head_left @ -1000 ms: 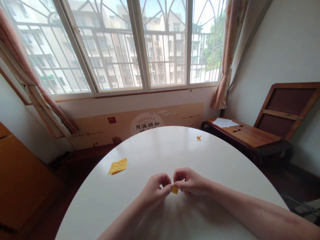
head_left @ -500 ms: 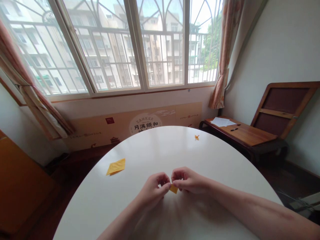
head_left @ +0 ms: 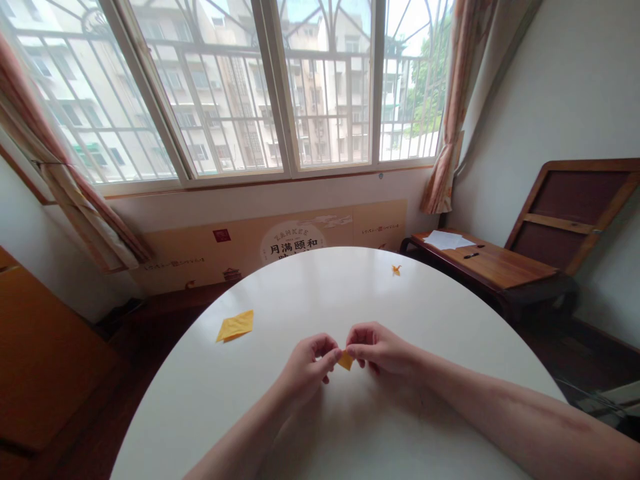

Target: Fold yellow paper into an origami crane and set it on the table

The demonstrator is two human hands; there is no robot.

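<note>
A small folded piece of yellow paper is held just above the white round table. My left hand pinches its left corner between thumb and forefinger. On the opposite side, my right hand grips the paper with thumb and curled fingers. The upper part of the paper is hidden behind my fingertips. To the left on the table lie yellow paper sheets, flat and slightly overlapping. A tiny folded paper crane stands near the table's far edge.
Beyond the table's right edge is a low wooden table bearing white papers and a dark pen-like item. A printed cardboard panel stands under the window. An orange-brown cabinet is at far left.
Both hands, still pinching the yellow paper, appear slightly higher in the picture. The camera view has shifted a little, so the table and its papers sit slightly higher and further right.
</note>
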